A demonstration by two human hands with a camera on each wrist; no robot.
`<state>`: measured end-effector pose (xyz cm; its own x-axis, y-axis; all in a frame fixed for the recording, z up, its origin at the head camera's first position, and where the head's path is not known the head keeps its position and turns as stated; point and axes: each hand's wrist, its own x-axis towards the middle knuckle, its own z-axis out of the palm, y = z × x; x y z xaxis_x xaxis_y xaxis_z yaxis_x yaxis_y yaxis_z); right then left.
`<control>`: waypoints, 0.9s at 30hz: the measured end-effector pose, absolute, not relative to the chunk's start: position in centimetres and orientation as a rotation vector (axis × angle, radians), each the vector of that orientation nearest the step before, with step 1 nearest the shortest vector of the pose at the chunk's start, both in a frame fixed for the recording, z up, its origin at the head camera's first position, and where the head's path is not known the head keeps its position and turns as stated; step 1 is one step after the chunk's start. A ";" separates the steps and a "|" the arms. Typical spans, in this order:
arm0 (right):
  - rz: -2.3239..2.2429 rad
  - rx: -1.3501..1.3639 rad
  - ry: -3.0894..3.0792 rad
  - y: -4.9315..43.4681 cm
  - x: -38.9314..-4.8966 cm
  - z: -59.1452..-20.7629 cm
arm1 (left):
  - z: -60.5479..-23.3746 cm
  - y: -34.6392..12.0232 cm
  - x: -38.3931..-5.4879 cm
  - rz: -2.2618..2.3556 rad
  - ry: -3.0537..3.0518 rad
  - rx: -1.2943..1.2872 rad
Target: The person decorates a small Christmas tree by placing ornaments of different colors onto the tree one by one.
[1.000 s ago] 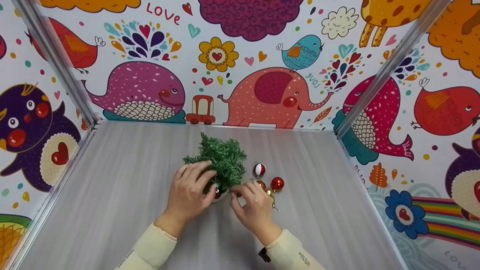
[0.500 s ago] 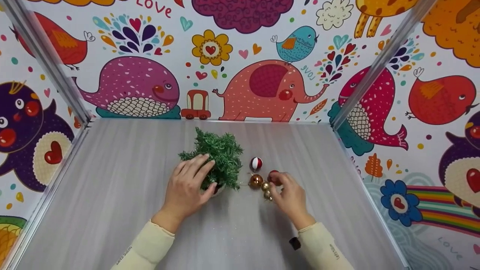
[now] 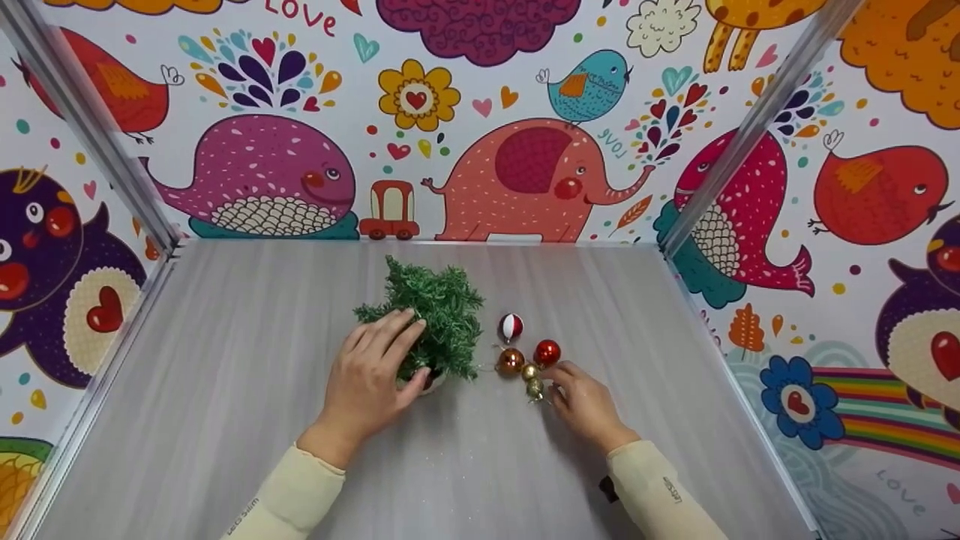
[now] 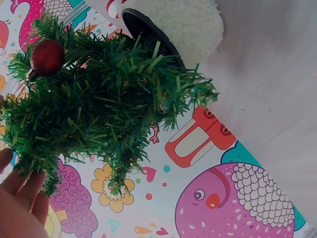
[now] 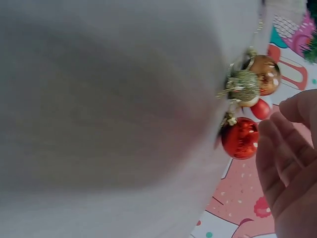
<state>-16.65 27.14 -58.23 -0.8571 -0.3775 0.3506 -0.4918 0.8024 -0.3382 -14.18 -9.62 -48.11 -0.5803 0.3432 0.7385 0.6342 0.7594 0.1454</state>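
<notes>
A small artificial Christmas tree (image 3: 435,307) stands on the table in the head view, its white fuzzy base (image 4: 198,34) showing in the left wrist view. My left hand (image 3: 371,382) rests against its left side, fingers spread and touching the branches. A dark red bauble (image 4: 47,57) hangs among the greenery. To the right of the tree lie loose baubles: a shiny red one (image 3: 547,352), a copper one (image 3: 511,361), small gold ones (image 3: 533,382) and a red-and-white one (image 3: 511,327). Close beside the gold and red baubles is my right hand (image 3: 589,405), fingers loosely bent, holding nothing.
Printed cartoon panels (image 3: 262,180) wall the grey table (image 3: 247,330) at the back and sides, with metal posts (image 3: 112,135) at the corners. Thin gold hanging loops (image 5: 257,29) stick out from the baubles.
My right hand has left the tree's lower right branches and moved right to the baubles, then drawn back slightly, uncovering the red one. My left hand has stayed at the tree.
</notes>
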 end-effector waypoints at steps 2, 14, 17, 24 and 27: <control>0.591 0.724 -2.730 27.2 -17.0 -58.5 | -48.1 -9.7 -14.1 -0.520 -2.235 -0.724; 0.461 0.906 -2.721 27.2 -17.9 -59.5 | -48.0 -9.7 -14.2 -0.527 -2.266 -0.717; 0.469 0.895 -2.699 27.3 -17.8 -59.8 | -48.0 -9.7 -14.1 -0.526 -2.262 -0.720; 0.485 0.862 -2.701 27.3 -18.1 -60.2 | -48.1 -9.7 -14.1 -0.518 -2.247 -0.715; 0.477 0.858 -2.710 27.2 -18.2 -60.2 | -48.1 -9.6 -14.2 -0.517 -2.245 -0.709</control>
